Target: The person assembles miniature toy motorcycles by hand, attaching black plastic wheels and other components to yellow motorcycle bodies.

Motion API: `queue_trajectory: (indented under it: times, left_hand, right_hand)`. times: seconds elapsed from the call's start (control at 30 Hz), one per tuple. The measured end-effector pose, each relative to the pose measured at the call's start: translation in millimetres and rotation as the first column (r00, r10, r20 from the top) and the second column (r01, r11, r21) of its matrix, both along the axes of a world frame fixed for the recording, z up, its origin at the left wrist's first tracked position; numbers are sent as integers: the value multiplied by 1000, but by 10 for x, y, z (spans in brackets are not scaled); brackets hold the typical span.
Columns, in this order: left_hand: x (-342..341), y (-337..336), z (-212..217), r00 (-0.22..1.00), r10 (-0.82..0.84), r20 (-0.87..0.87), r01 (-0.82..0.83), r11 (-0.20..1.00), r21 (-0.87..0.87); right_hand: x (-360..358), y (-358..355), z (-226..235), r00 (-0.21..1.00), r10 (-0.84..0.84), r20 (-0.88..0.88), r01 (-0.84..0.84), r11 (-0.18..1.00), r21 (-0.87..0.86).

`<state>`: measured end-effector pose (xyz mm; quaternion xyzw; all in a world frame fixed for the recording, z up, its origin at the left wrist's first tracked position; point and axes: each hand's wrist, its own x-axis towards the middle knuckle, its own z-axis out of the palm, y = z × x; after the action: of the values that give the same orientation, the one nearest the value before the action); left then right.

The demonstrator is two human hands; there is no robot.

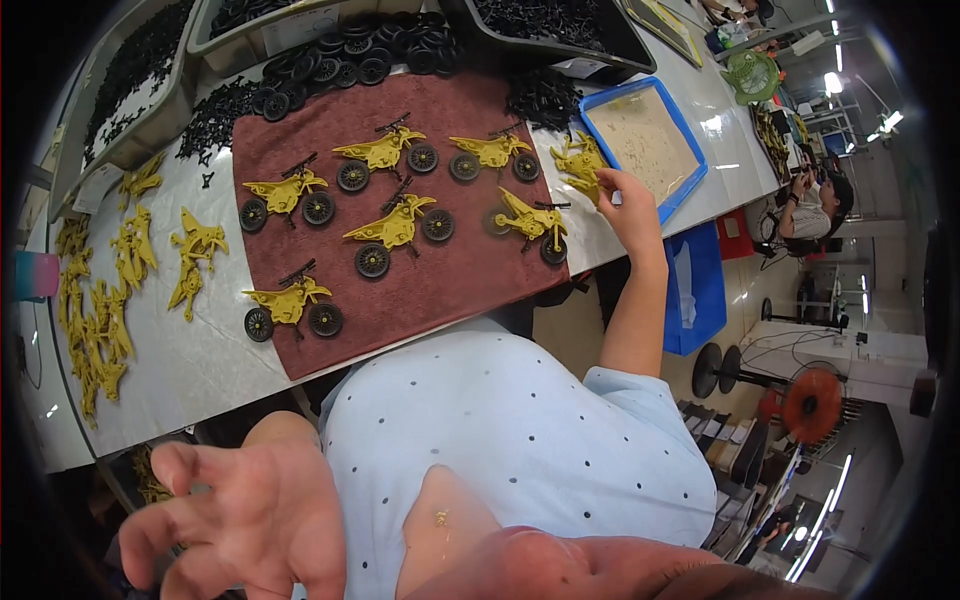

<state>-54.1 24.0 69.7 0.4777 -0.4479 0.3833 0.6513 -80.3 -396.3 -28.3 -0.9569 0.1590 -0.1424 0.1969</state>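
My left hand [245, 515] is raised at the lower left, palm showing, fingers spread and slightly bent, with nothing in it. At the right of the maroon cloth [330, 130], my right hand [630, 210] pinches the edge of a yellow toy motorbike body [580, 165] that has no wheels on it. Its fingertips partly cover the piece. Several yellow toy motorbikes with black wheels and handlebars stand on the cloth, among them a motorbike [400, 225] near the middle and a motorbike [530, 220] closest to my right hand.
Loose yellow motorbike parts [100, 320] lie at the table's left. Black wheels [345, 55] and small black parts [545, 98] are heaped behind the cloth, by grey bins [180, 100]. A blue-rimmed tray [700, 150] lies right; a blue bin [700, 290] stands below the table edge.
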Motion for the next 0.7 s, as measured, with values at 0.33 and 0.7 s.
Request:
queue_trajectory:
  times: [0.33,0.7]
  left_hand:
    - [132,118,-118,983,-184,20,184,967,-176]
    - [748,-399,-1079,824,536,-185,-29,367,930]
  right_hand:
    - [383,1169,314,792,491,364,-419,869,-262]
    - [575,1771,-163,501,805,317,-710,592,-382]
